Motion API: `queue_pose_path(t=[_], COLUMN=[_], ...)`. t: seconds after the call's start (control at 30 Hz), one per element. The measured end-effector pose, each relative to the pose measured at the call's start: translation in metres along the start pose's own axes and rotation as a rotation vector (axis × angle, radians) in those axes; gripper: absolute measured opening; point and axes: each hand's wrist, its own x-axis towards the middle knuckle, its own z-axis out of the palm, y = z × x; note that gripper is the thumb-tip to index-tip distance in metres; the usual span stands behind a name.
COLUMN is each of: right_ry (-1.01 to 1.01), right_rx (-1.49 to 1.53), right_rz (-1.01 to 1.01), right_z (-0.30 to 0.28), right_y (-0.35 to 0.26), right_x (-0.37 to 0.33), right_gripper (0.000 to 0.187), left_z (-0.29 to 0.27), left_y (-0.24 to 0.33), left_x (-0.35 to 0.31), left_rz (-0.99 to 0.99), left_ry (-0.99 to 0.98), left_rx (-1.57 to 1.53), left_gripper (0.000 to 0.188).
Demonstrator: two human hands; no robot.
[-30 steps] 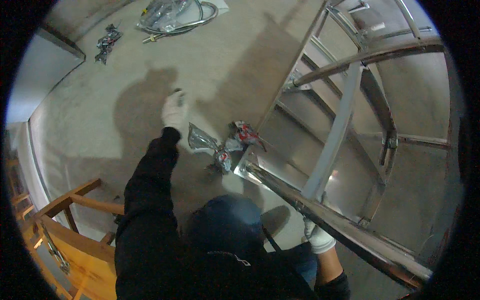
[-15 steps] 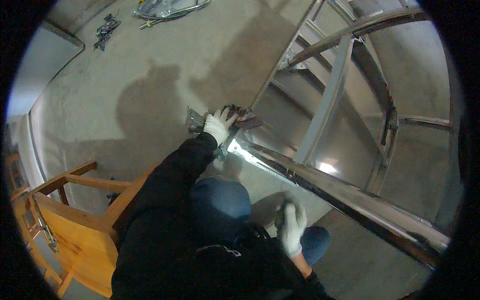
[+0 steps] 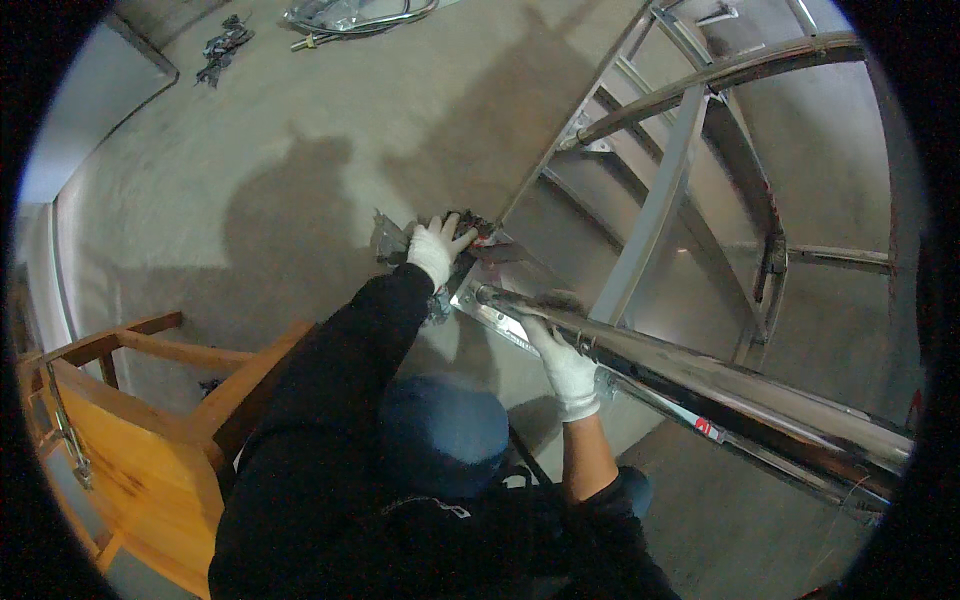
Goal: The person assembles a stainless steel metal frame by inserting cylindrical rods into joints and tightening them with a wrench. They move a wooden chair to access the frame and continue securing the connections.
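Observation:
My left hand (image 3: 432, 252), in a white work glove, rests with its fingers spread on a dark crumpled bundle (image 3: 466, 226) at the near corner of a metal stair frame. Grey crumpled plastic (image 3: 391, 238) lies beside that hand. My right hand (image 3: 562, 366), also gloved, reaches to the shiny metal rail (image 3: 690, 365) of the frame. Its fingers are curled at the rail, where a dark, blurred thing (image 3: 560, 299) shows at the fingertips; what it is I cannot make out. Below the rail runs a bright metal edge strip (image 3: 498, 322).
Metal steps (image 3: 610, 190) and a grey crossbar (image 3: 655, 205) stand to the right. At the lower left is a wooden chair (image 3: 150, 430) lying tipped. A coiled hose (image 3: 365, 28) and a crumpled dark scrap (image 3: 225, 45) lie on the concrete floor (image 3: 160, 190) farther off.
My right hand has moved up and forward from beside my knee to the metal rail, with the dark thing at its fingers. The left hand has stayed in place.

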Motion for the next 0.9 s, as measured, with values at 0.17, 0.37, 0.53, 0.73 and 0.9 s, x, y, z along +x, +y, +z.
queue_pose_path(t=[0.17, 0.37, 0.53, 0.73, 0.9], right_ry=[0.118, 0.274, 0.335, 0.34, 0.292], right_rx=[0.426, 0.673, 0.596, 0.62, 0.689], right_rz=[0.239, 0.413, 0.398, 0.37, 0.436], right_z=[-0.019, -0.049, -0.062, -0.071, -0.068], right_y=[-0.052, -0.087, -0.083, -0.08, -0.089], right_x=[0.011, 0.005, -0.005, -0.011, -0.008], right_gripper=[0.031, 0.038, 0.043, 0.041, 0.039], left_z=[0.033, 0.059, 0.072, 0.053, 0.073], left_y=[-0.013, -0.02, -0.005, 0.008, -0.006], left_x=[-0.042, -0.044, -0.021, 0.029, 0.036], left_rz=[-0.04, 0.02, -0.176, 0.103, 0.047], left_ry=[0.388, 0.3, 0.225, -0.072, 0.017], left_rx=[-0.334, -0.096, -0.35, -1.312, -1.836], left_gripper=[0.078, 0.075, 0.066, 0.047, 0.058])
